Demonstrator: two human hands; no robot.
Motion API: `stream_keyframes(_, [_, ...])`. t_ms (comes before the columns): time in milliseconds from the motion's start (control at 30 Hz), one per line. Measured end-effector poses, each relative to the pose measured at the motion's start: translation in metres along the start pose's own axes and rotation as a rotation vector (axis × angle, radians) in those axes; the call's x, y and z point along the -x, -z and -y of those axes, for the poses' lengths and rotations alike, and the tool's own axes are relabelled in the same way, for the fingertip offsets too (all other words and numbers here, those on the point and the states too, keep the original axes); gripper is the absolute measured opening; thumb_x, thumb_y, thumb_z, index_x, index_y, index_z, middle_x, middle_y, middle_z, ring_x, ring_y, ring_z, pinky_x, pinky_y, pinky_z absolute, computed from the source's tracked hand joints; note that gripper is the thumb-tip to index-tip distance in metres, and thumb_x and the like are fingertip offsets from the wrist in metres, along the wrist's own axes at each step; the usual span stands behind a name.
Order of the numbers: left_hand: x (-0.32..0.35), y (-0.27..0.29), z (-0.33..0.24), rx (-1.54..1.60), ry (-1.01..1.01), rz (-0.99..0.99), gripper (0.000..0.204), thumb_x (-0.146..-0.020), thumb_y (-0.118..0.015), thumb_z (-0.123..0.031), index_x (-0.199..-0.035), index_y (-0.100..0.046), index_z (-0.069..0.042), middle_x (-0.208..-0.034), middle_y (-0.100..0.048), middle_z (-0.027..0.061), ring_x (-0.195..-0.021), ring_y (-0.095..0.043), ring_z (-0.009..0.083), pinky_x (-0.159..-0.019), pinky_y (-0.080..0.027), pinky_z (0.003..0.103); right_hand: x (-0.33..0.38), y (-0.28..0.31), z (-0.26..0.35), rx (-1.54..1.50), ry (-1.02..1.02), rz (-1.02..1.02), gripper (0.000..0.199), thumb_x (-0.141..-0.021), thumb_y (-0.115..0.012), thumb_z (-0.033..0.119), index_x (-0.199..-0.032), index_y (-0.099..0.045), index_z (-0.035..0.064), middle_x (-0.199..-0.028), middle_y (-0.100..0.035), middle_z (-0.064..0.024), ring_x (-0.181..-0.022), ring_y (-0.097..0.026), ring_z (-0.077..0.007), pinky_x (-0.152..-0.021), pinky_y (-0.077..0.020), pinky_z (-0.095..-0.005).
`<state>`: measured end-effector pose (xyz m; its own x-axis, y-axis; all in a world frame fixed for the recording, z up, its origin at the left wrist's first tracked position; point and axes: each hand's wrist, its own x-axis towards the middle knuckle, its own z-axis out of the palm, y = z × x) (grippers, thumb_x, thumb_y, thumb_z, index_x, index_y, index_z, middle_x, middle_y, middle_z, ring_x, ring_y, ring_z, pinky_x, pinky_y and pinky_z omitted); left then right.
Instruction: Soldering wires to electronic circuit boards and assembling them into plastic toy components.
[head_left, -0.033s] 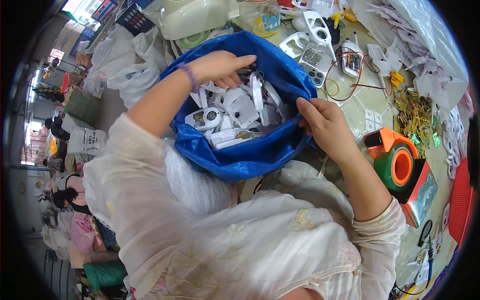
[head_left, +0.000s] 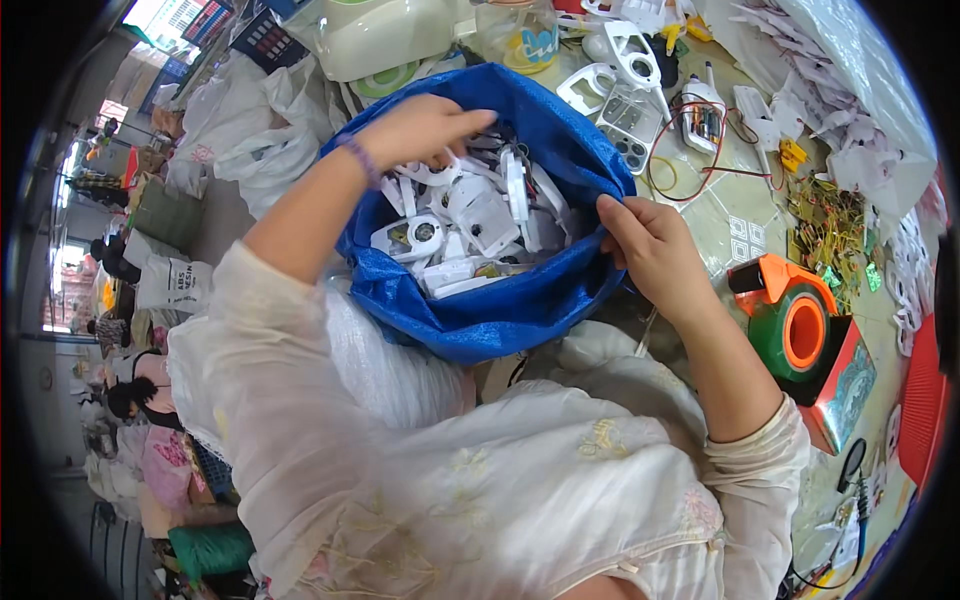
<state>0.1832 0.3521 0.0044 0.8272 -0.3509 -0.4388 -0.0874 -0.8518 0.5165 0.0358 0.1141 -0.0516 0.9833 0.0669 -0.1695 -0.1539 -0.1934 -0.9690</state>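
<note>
A blue woven bag (head_left: 450, 335) stands wide-mouthed in front of me, with many white plastic casing parts (head_left: 487, 222) heaped inside. Over the far left part of its mouth is my left hand (head_left: 422, 132), a purple band on the wrist. Its thumb or forefinger stretches to the right and the other fingers bend down above the parts, apart from each other; nothing shows in them, though their tips are partly hidden. At the right side of the mouth my right hand (head_left: 652, 245) pinches the bag's rim between thumb and fingers.
On the table to the right are a tape dispenser (head_left: 800, 325), a heap of small wired parts (head_left: 835, 235), a device with red wires (head_left: 703, 118) and a red basket (head_left: 922, 410). A clear jar (head_left: 520, 38) stands beyond the bag. White sacks (head_left: 270, 125) lie left.
My left hand has shifted slightly left and up over the bag, uncovering a bit more of the white parts. My right hand stays on the rim.
</note>
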Motion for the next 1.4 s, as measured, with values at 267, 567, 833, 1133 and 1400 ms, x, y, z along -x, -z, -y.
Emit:
stream_keyframes(267, [0.007,0.037,0.229,-0.129,0.223,-0.339,0.128,-0.045,-0.084,-0.061,-0.136,-0.029,0.009,-0.139,-0.037,0.0274,-0.130,-0.038,0.0356,-0.108,-0.031,0.037,0.000,-0.010,-0.017,0.019,0.076,-0.042,0.043,-0.091,-0.052,0.034,-0.067,-0.059,-0.0010,-0.060,-0.057,-0.0122,-0.055,-0.054,-0.0212,-0.057,-0.0436,-0.0341])
stream_keyframes(567, [0.039,0.130,0.230,-0.430,0.456,-0.643,0.033,-0.064,-0.072,-0.015,-0.094,-0.068,0.001,-0.082,-0.068,0.0172,-0.074,-0.067,0.0271,-0.067,-0.053,0.037,-0.059,-0.036,0.039,0.309,0.446,-0.034,0.039,-0.087,-0.044,0.028,-0.075,-0.066,-0.0013,-0.082,-0.063,-0.0249,-0.080,-0.060,-0.0422,-0.077,-0.0480,-0.0484])
stream_keyframes(833, [0.048,0.078,0.155,-0.845,0.308,-0.433,0.055,-0.067,-0.074,-0.021,-0.117,-0.058,-0.003,-0.119,-0.057,0.0210,-0.108,-0.055,0.0367,-0.091,-0.044,0.044,-0.043,-0.017,-0.046,0.116,0.187,-0.148,0.041,-0.090,-0.049,0.031,-0.070,-0.059,-0.0025,-0.071,-0.061,-0.0220,-0.070,-0.059,-0.0404,-0.066,-0.0459,-0.0445])
stream_keyframes(1133, [-0.017,-0.025,-0.011,-0.764,-0.526,0.117,0.031,-0.081,-0.063,-0.030,-0.097,-0.066,-0.004,-0.100,-0.065,0.0152,-0.094,-0.061,0.0335,-0.083,-0.048,0.042,0.028,0.002,-0.023,-0.208,0.224,-0.143,0.042,-0.091,-0.058,0.039,-0.067,-0.054,0.0048,-0.059,-0.048,0.0017,-0.057,-0.042,-0.0065,-0.050,-0.0359,-0.0261])
stream_keyframes(1400, [-0.056,-0.057,-0.043,-0.701,-0.523,0.134,0.050,-0.079,-0.063,-0.047,-0.090,-0.063,0.002,-0.088,-0.064,0.0240,-0.082,-0.061,0.0395,-0.073,-0.048,0.044,0.208,0.120,0.032,-1.072,1.087,0.445,0.056,-0.097,-0.040,0.047,-0.064,-0.050,0.0035,-0.059,-0.050,-0.0083,-0.051,-0.047,-0.0238,-0.076,-0.0408,-0.0571])
